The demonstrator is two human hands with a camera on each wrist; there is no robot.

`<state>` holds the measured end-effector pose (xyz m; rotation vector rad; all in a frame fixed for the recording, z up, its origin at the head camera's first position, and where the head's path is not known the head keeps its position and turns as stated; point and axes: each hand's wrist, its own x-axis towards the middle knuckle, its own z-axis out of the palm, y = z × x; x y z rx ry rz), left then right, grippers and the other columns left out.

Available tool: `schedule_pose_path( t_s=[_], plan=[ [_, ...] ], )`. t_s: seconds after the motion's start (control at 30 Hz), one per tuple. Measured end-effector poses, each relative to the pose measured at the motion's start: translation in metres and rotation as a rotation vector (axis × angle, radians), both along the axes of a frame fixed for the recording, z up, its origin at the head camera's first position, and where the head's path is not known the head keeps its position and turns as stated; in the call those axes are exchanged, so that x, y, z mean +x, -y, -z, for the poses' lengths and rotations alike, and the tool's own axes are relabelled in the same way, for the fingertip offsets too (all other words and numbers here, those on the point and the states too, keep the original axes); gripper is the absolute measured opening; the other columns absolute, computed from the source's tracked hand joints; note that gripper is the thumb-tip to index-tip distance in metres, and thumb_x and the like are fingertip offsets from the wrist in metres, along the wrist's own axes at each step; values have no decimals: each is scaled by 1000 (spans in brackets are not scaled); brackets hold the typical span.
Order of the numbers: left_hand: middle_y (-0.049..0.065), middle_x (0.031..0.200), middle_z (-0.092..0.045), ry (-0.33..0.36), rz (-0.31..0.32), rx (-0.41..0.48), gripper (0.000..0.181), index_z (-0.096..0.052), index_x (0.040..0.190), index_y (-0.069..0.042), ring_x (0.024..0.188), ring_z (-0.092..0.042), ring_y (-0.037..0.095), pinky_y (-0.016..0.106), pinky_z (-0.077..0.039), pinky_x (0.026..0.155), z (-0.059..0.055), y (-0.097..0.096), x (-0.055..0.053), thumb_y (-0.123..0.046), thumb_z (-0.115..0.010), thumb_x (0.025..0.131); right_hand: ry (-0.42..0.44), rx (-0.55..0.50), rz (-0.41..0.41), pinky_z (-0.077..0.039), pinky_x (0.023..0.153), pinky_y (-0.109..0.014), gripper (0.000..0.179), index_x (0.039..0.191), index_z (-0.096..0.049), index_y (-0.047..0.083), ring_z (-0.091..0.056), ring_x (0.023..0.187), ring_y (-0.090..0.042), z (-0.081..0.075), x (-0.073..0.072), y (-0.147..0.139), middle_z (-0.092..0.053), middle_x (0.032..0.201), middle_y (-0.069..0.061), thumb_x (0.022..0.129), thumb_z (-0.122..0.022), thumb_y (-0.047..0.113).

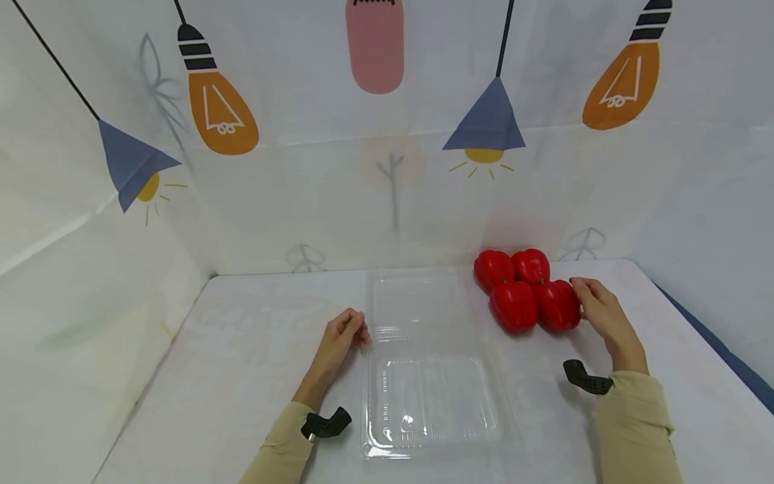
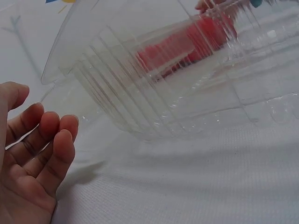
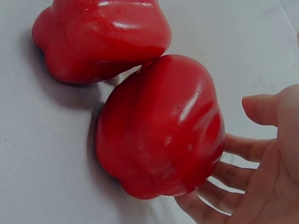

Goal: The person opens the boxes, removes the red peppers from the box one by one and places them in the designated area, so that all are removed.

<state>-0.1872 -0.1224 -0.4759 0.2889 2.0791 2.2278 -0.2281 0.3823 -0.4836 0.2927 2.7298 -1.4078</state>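
Several red bell peppers (image 1: 514, 307) sit in a close cluster at the table's back right. Beside the nearest right one, a bell pepper (image 3: 161, 128), is my right hand (image 1: 607, 323); its fingers reach against or just behind the pepper's side while the thumb stands apart. A clear plastic clamshell container (image 1: 432, 396) lies with its lid spread at the middle of the table. Left of it is my left hand (image 1: 343, 341), fingers loosely bent and nothing in them. In the left wrist view those fingertips (image 2: 64, 145) are near the container wall (image 2: 112, 88).
The white table (image 1: 254, 349) meets a pale fabric wall (image 1: 290, 208) printed with lamps and bulbs at the back. Another fabric panel (image 1: 78, 302) borders the left side. Dark wrist cameras (image 1: 326, 425) are strapped near both sleeves.
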Motion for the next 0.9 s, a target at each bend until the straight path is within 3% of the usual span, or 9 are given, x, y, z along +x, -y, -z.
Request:
schedule_pose_path(
  t_s=[0.17, 0.3, 0.57, 0.9],
  plan=[
    [2, 74, -54, -3, 1, 18, 33, -46, 89, 14, 62, -56, 9, 21, -47, 56, 5, -1, -2, -18, -50, 98, 37, -26, -8, -38, 99, -60, 78, 147, -16, -4, -34, 124, -44, -61, 32, 43, -28, 144, -31, 97, -19, 56],
    [2, 73, -54, -4, 2, 7, 32, -46, 90, 14, 63, -56, 9, 21, -48, 57, 5, -2, -3, -17, -51, 97, 20, -41, -30, -30, 101, -66, 75, 147, -16, -6, -28, 127, -49, -62, 33, 44, -25, 144, -34, 99, -19, 52],
    [2, 73, -55, -5, 10, 10, 32, -47, 90, 14, 62, -56, 9, 21, -47, 56, 6, -5, -5, -17, -51, 97, -20, -21, -31, -28, 101, -68, 71, 147, -18, -4, -26, 129, -50, -60, 32, 46, -25, 145, -34, 99, -22, 50],
    [2, 75, -56, 35, -13, -21, 25, -50, 89, 5, 66, -59, 12, 23, -51, 63, 4, -4, -12, -19, -51, 97, -247, 113, -5, -24, 101, -69, 58, 142, -33, 1, -28, 131, -50, -73, 24, 61, -34, 142, -32, 100, -32, 41]
  ],
)
